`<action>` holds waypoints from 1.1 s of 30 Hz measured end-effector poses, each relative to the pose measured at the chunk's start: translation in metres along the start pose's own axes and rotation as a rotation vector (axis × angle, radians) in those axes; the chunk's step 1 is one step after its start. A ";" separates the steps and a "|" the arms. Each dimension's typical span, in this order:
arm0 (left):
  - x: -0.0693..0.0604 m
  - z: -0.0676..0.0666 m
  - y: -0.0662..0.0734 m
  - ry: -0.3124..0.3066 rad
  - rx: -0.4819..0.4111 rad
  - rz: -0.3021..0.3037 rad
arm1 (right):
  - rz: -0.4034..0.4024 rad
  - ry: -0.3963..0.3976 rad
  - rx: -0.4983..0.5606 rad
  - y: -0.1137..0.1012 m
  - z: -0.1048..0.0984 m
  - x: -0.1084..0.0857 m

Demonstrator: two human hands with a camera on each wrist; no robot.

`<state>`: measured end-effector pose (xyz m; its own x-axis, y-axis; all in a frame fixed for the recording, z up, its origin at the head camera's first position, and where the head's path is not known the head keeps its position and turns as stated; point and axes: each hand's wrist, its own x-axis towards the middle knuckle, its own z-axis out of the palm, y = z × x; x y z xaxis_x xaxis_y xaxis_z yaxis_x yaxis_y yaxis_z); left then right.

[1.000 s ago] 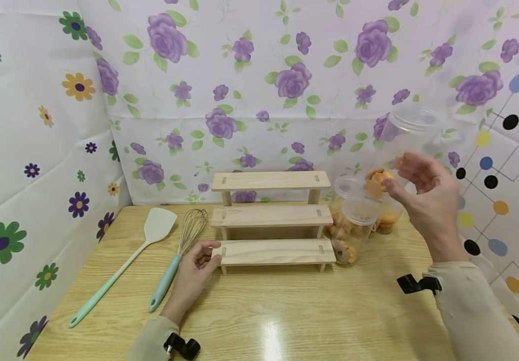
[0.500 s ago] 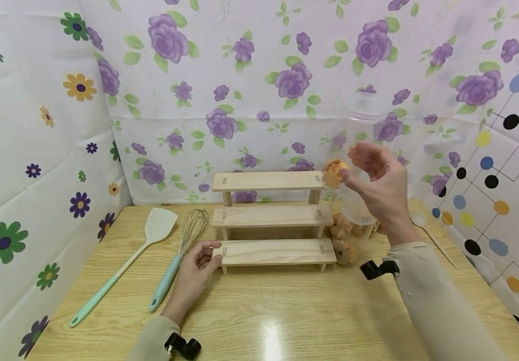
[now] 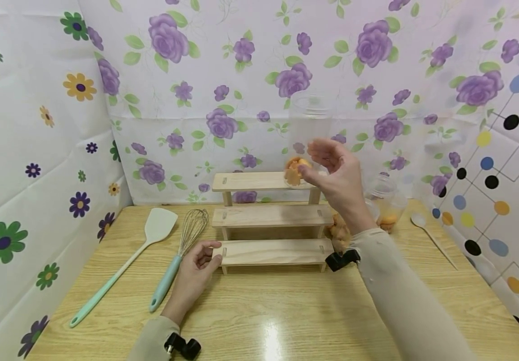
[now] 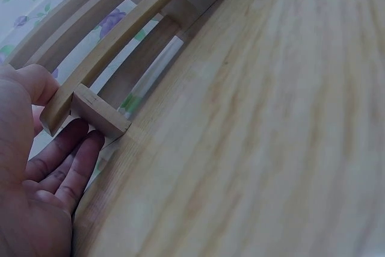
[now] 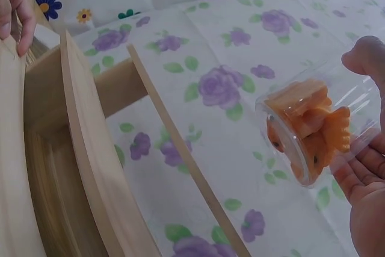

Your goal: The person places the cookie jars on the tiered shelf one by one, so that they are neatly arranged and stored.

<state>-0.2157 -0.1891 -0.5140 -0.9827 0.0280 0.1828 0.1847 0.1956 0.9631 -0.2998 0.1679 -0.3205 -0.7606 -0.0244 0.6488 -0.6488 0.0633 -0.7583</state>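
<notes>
A three-tier wooden display stand (image 3: 268, 252) is on the table, its tiers stepping up toward the back. My left hand (image 3: 196, 265) pinches the left end of its lowest tier; in the left wrist view the other fingers (image 4: 72, 167) curl beneath the plank. With my right hand (image 3: 341, 179) I hold a tall clear plastic jar (image 3: 310, 115) upright over the right part of the top tier. Orange pieces (image 5: 310, 127), perhaps snacks or toys, lie at its bottom. A gap shows between jar and top plank (image 5: 186, 154) in the right wrist view.
Right of the stand are more clear jars (image 3: 382, 188) with orange contents, partly hidden by my right arm. A spoon (image 3: 433, 238) lies farther right. On the left lie a whisk (image 3: 169, 281) and a white-headed spatula (image 3: 158, 225). Floral cloth (image 3: 259, 75) hangs behind.
My right hand has carried the jar leftward from above the other jars to over the top tier. The spoon and other jars have come into view. My left hand has stayed on the stand.
</notes>
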 end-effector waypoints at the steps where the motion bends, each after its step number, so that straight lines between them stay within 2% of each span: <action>1: 0.000 0.000 0.000 0.001 0.000 -0.002 | 0.005 -0.008 0.005 0.001 0.004 0.001; 10: -0.001 -0.002 0.002 0.008 0.003 -0.008 | 0.072 -0.071 0.009 0.008 0.042 0.012; 19: -0.001 -0.001 0.000 0.007 0.003 -0.011 | 0.091 -0.130 0.136 0.019 0.077 0.019; 33: 0.000 0.000 0.001 -0.003 0.004 0.001 | 0.178 -0.145 0.206 0.030 0.127 0.031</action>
<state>-0.2151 -0.1893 -0.5129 -0.9826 0.0307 0.1830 0.1854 0.1998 0.9621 -0.3457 0.0427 -0.3310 -0.8486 -0.1745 0.4995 -0.4843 -0.1240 -0.8661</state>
